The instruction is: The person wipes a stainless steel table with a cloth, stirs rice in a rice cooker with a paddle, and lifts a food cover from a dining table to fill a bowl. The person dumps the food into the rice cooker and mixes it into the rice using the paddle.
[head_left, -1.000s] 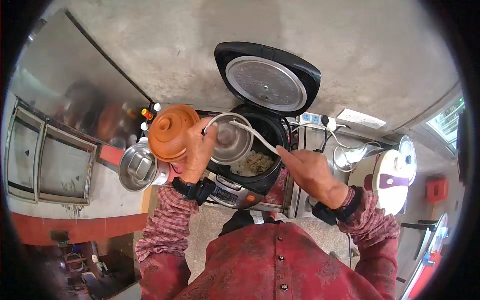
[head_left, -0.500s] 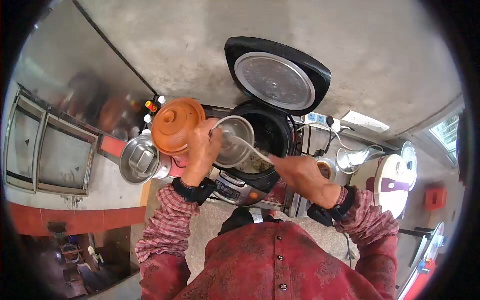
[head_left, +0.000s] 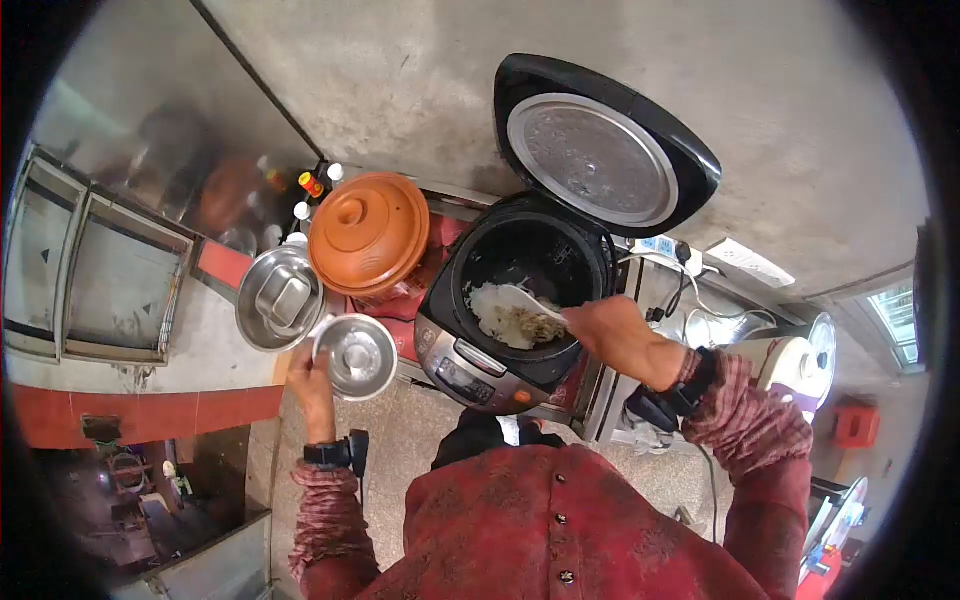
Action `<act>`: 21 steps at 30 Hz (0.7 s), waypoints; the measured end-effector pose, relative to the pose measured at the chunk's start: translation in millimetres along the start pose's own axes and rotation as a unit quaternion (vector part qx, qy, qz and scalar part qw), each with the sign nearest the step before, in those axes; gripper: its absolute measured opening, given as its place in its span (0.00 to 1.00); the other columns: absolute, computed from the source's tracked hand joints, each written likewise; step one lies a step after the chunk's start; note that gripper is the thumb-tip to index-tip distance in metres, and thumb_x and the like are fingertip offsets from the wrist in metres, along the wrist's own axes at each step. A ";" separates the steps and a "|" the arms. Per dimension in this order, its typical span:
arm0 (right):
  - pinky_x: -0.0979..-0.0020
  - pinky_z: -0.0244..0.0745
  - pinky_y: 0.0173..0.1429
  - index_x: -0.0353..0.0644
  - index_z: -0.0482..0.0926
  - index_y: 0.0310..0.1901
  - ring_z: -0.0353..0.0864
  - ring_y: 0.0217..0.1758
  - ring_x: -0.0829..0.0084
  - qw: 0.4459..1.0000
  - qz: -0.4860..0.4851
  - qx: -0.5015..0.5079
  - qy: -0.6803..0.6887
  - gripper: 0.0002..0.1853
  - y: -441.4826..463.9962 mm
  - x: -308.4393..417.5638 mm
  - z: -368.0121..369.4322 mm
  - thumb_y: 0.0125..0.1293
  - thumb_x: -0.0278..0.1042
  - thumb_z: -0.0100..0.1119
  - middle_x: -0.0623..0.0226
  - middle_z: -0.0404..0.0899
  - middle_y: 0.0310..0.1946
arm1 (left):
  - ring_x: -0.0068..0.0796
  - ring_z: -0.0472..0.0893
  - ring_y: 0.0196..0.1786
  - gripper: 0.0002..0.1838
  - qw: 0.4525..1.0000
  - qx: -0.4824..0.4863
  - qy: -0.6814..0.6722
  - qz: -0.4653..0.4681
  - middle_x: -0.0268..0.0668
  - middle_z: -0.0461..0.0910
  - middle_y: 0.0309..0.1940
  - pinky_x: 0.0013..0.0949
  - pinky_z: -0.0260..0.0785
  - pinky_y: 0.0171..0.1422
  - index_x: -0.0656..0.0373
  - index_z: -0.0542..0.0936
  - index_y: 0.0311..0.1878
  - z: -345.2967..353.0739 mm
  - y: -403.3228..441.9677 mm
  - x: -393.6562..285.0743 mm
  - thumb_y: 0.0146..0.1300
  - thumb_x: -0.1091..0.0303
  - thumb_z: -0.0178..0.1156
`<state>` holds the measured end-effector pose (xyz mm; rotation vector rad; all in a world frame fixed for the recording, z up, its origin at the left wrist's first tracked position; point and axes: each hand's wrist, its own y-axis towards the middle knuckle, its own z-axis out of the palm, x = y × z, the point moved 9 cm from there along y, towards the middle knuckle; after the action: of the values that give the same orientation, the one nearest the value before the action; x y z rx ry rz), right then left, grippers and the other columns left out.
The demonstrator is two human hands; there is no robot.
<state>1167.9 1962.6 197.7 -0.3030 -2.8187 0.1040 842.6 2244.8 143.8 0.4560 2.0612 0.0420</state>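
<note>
My left hand grips the rim of a small metal bowl, held out to the left of the rice cooker. I see no food in the bowl. My right hand is closed round the handle of a pale rice paddle, reaching over the cooker's right side. The paddle's blade touches the cooked rice in the dark inner pot; some of the rice has darker bits mixed in. The cooker's lid stands open towards the wall.
An orange clay pot with a lid stands left of the cooker, beside a larger metal basin. Small bottles are behind. At right are a power strip with cords and a white appliance.
My left hand has drawn the bowl from over the cooker to the left and down. The paddle has moved from beside the bowl into the rice. The whole view has shifted slightly.
</note>
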 end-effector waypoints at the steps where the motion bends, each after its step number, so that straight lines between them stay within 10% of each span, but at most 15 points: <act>1: 0.56 0.74 0.34 0.40 0.79 0.32 0.79 0.33 0.48 1.000 0.000 0.003 0.002 0.04 8.6 -3.6 5.7 0.56 0.28 0.55 0.50 0.78 0.26 | 0.17 0.68 0.27 0.06 0.999 -0.016 0.014 0.031 0.30 0.72 0.19 0.28 0.62 0.30 0.70 0.79 0.32 -1.5 -9.4 1.8 0.56 0.75 0.60; 10: 0.56 0.75 0.34 0.38 0.80 0.25 0.80 0.31 0.48 0.992 -0.065 0.100 -0.036 0.04 53.1 2.8 29.2 0.45 0.26 0.58 0.49 0.77 0.23 | 0.19 0.73 0.28 0.05 0.971 0.023 -0.071 -0.226 0.32 0.79 0.24 0.28 0.67 0.33 0.68 0.81 0.34 68.7 -61.8 194.2 0.54 0.78 0.59; 21: 0.55 0.72 0.35 0.37 0.77 0.34 0.79 0.34 0.50 0.997 0.027 -0.007 0.066 0.07 61.4 -31.8 11.2 0.52 0.28 0.55 0.50 0.77 0.26 | 0.19 0.74 0.31 0.09 0.939 0.127 -0.132 -0.291 0.29 0.79 0.29 0.24 0.67 0.38 0.67 0.81 0.37 121.4 -57.3 195.0 0.54 0.80 0.55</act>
<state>1206.1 2015.0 171.5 -0.3762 -2.6816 0.0740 841.0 2238.2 -92.8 -0.0134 1.8649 -0.6136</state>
